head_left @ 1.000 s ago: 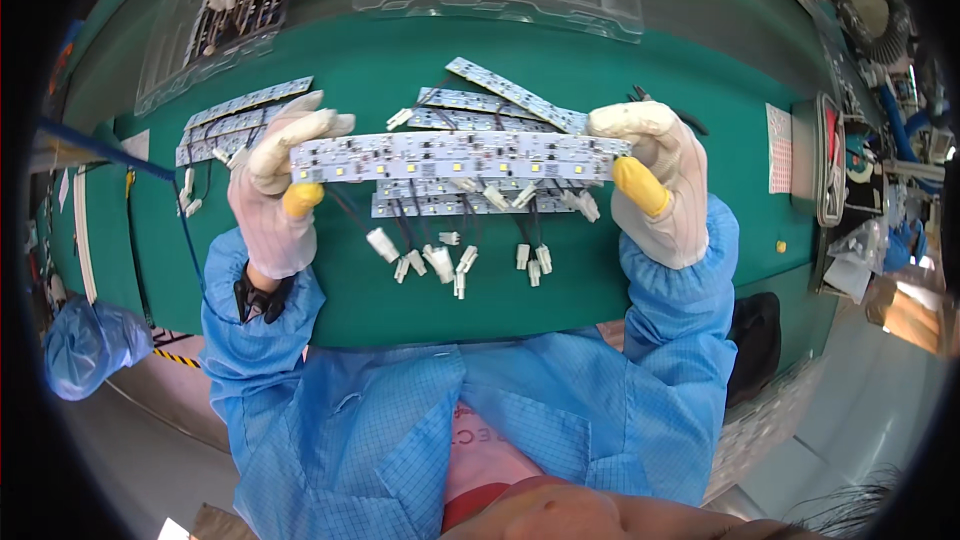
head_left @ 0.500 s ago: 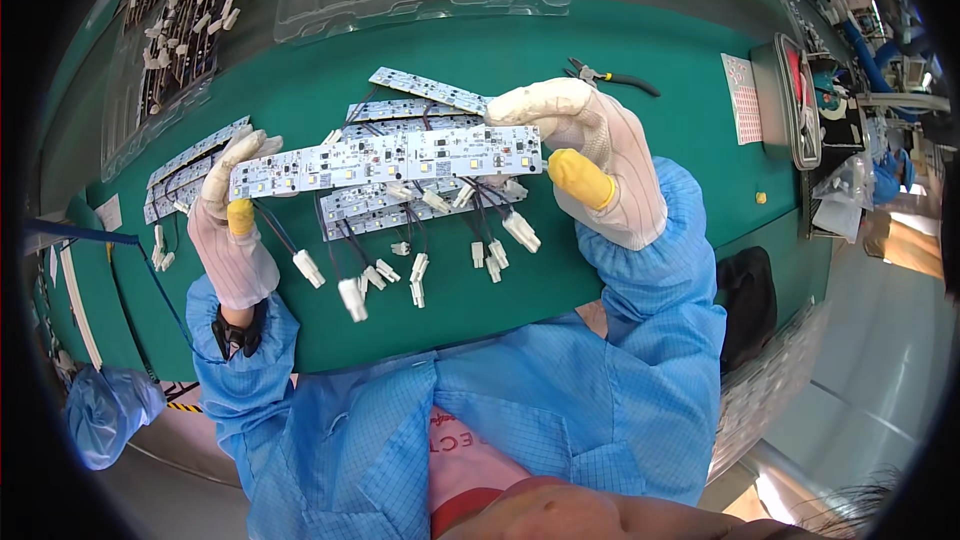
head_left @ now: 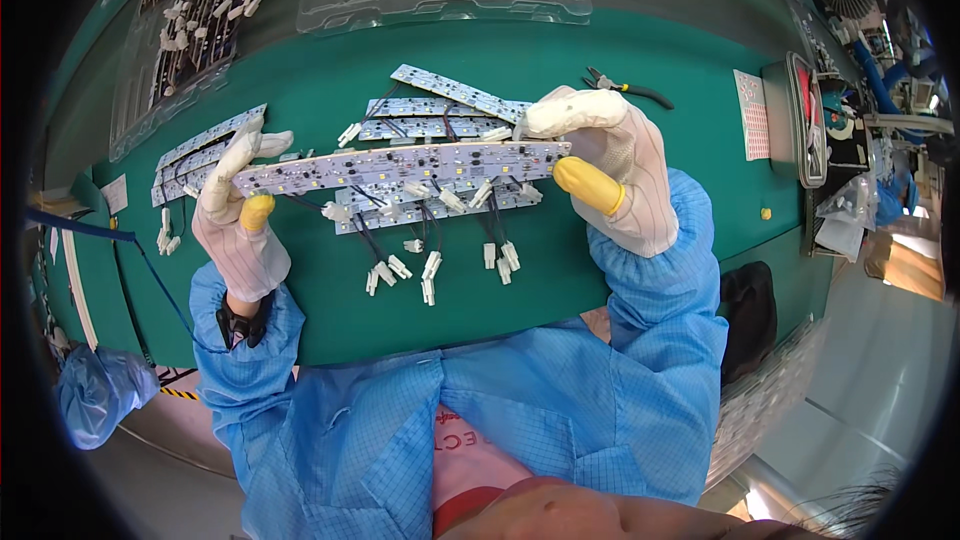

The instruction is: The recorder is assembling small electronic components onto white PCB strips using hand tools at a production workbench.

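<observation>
1. Stacked white LED circuit strips (head_left: pixel 205 153) are laid on the green mat (head_left: pixel 480 330), far left.
2. Long white LED circuit board (head_left: pixel 400 167): left end is pinched by white-gloved, yellow-thumbed left hand (head_left: pixel 238 215).
3. Board is held crosswise over loose pile of white strips (head_left: pixel 415 128) with white plastic connectors (head_left: pixel 510 257).
4. Right end is clamped by white-gloved, yellow-thumbed right hand (head_left: pixel 618 162).
</observation>
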A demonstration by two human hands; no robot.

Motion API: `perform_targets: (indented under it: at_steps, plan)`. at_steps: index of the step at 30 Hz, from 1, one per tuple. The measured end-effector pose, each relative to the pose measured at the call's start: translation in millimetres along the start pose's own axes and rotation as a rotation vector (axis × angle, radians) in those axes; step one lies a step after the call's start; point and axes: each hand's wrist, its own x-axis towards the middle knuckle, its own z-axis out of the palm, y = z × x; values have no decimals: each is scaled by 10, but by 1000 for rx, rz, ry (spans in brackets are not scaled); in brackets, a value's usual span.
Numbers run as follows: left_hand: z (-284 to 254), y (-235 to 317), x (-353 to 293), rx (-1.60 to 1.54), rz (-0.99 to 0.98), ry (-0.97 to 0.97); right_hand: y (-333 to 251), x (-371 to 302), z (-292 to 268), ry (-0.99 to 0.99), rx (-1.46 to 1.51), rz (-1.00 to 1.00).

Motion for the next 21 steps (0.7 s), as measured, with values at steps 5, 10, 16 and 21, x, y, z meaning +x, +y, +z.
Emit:
perform_targets:
  at_steps: [5,10,16,21]
  plan:
    - [50,105,27,-46,-24,-16,1,18,0,69,-93,27]
    - [54,213,5,-119,5,-68,37,51,9,69,-177,26]
    - [31,234,112,93,254,-129,83,34,-23,143,-201,169]
    - [55,335,29,54,10,-112,136,44,-43,171,-311,221]
